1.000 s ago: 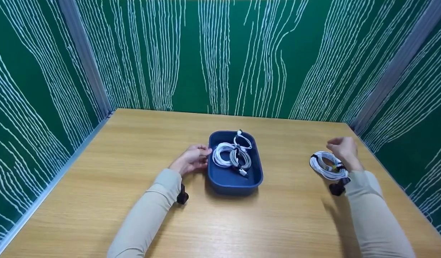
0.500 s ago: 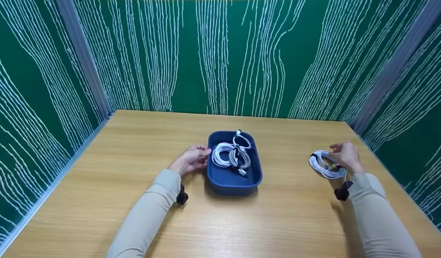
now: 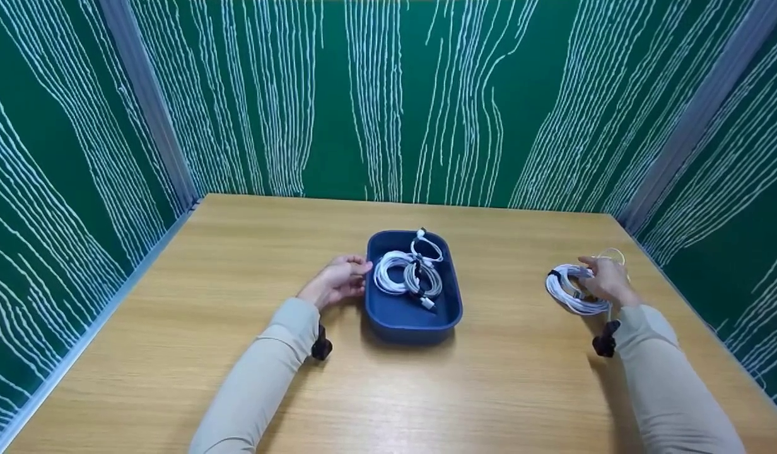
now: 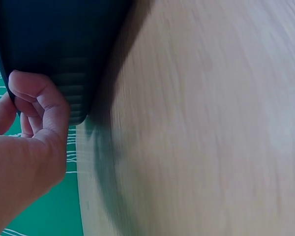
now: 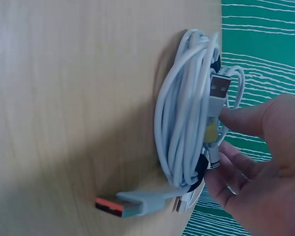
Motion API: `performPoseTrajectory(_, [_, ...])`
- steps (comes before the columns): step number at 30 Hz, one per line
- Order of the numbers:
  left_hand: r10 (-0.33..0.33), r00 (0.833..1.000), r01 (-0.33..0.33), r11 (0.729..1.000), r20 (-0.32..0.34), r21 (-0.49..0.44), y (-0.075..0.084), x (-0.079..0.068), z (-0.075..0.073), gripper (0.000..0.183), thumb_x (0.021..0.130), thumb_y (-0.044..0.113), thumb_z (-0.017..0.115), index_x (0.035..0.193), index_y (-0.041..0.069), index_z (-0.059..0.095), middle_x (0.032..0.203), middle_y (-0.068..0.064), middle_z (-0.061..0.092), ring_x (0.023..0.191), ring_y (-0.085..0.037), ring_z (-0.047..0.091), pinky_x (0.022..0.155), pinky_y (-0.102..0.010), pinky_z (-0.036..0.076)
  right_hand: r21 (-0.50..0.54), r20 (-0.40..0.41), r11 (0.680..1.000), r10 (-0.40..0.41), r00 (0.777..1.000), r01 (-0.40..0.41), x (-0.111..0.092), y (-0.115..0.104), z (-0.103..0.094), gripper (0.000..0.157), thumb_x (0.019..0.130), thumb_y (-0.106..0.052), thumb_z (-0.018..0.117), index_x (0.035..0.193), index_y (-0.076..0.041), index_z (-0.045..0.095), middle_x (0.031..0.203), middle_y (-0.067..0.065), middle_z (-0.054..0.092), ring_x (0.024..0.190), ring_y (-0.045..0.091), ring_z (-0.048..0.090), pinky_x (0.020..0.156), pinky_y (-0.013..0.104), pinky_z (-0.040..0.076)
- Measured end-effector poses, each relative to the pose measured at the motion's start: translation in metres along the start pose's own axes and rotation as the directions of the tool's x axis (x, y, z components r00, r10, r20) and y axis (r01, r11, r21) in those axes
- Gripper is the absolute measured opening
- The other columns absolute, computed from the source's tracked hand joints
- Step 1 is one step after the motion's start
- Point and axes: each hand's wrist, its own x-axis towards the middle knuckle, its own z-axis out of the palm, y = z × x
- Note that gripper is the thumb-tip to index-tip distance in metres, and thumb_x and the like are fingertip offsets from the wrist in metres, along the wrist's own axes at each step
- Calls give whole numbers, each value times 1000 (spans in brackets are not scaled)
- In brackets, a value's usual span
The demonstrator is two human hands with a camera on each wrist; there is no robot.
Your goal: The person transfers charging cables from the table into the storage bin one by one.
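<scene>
In the head view my left hand (image 3: pixel 339 279) holds the left rim of a dark blue plastic bin (image 3: pixel 414 337). Its thumb and curled fingers pinch that rim in the left wrist view. A white coiled cable (image 3: pixel 388 280) and a grey coiled cable (image 3: pixel 436 289) lie inside the bin. Off to the right, my right hand (image 3: pixel 609 282) grips the edge of another coiled white cable (image 3: pixel 562 296) on the table. In the right wrist view, the thumb lies by a USB plug (image 5: pixel 219 93); fingertips are partly hidden behind the coil. An orange-tipped USB plug (image 5: pixel 123 206) sticks out below.
Both stand on a light wooden table (image 3: pixel 508 378). A green wall (image 3: pixel 332 126) with white wavy lines encloses it at the back and sides. A thin white loop (image 3: pixel 615 254) shows just beyond my right hand.
My right hand has come down onto the coiled white cable, and a thin white loop now shows beyond it. The left hand and the bin stay in place.
</scene>
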Motion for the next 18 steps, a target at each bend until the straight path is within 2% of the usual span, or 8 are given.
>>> performPoseTrajectory(3, [-7,1000,7,1000,-10,2,0,1,0,11,97,6,54,94,12,45,78,0,51,62,-12,49,58,-23,42,-76,-13,997,-18,1000,17,0,0,1,49,86,-4,55,133,7,48,132,41,41,113,54,39,97,65,32])
performPoseTrajectory(5, [-11,1000,11,1000,-9,3,1,1,1,11,97,6,53,94,12,44,78,0,51,62,-12,48,58,-23,42,-89,-15,996,-11,1000,10,1,-1,1,43,85,-4,55,127,6,53,126,40,44,108,51,40,94,63,33])
performPoseTrajectory(7, [-10,1000,10,1000,-9,3,1,1,0,11,97,5,53,95,11,44,79,0,51,63,-13,49,58,-23,42,-70,-21,998,-1,1000,0,1,-2,1,38,86,-3,55,122,7,55,120,38,48,104,48,40,91,61,35])
performPoseTrajectory(8, [-8,1000,8,1000,-11,4,1,1,1,10,97,6,53,95,11,45,79,0,51,63,-13,49,58,-23,42,-56,-26,998,4,1000,-5,1,-2,1,35,87,-3,55,120,7,56,117,36,49,102,47,42,89,58,39])
performPoseTrajectory(11, [0,1000,0,1000,-11,7,3,1,1,10,97,6,54,95,11,45,81,-1,51,65,-13,49,60,-24,42,15,-32,999,38,999,-38,0,-4,-1,31,91,-4,54,118,10,55,111,32,52,96,42,49,75,43,51])
performPoseTrajectory(14, [2,1000,-2,1000,-12,7,3,0,1,11,96,6,55,96,11,45,83,-1,51,67,-13,49,62,-25,43,88,-20,992,91,996,-88,-2,-4,-4,30,96,-6,50,121,10,52,110,29,51,94,37,52,66,31,52])
performPoseTrajectory(18, [-5,1000,5,1000,-19,0,1,0,0,10,97,6,54,95,11,45,85,-2,51,68,-14,49,63,-26,43,92,-64,992,93,994,-87,-3,-2,-9,32,98,-12,50,119,11,50,113,33,52,97,39,52,74,36,49])
